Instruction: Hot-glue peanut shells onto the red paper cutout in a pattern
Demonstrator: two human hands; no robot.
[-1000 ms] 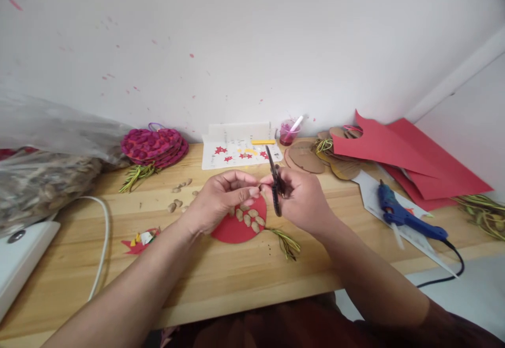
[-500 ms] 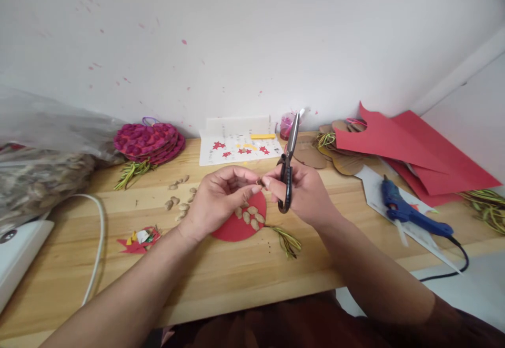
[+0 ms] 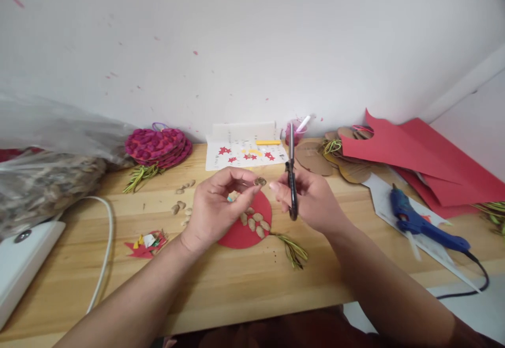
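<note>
Between thumb and fingertips, my left hand (image 3: 221, 206) pinches a small brown peanut shell piece (image 3: 260, 181). My right hand (image 3: 311, 198) is closed round black-handled scissors (image 3: 292, 174), whose blades point up; its thumb and fingertips are just right of the shell piece, apart from it. Below the hands lies a red paper disc (image 3: 244, 237), partly hidden by my left hand, with several peanuts (image 3: 252, 224) on it. A bundle of green-yellow strings (image 3: 294, 250) sticks out at the disc's lower right edge.
Loose peanuts (image 3: 177, 207) and scraps (image 3: 148, 242) lie left. Behind are a paper sheet with red stars (image 3: 213, 161) and a magenta stack (image 3: 158, 148). A bag (image 3: 51, 179) and a white cable (image 3: 106, 242) stand left; a blue glue gun (image 3: 426, 227) and red sheets (image 3: 434, 163) right.
My right fingertips have parted from the piece in my left hand. The scissors have turned more upright. The whole view has shifted slightly, so the table items appear further right and lower.
</note>
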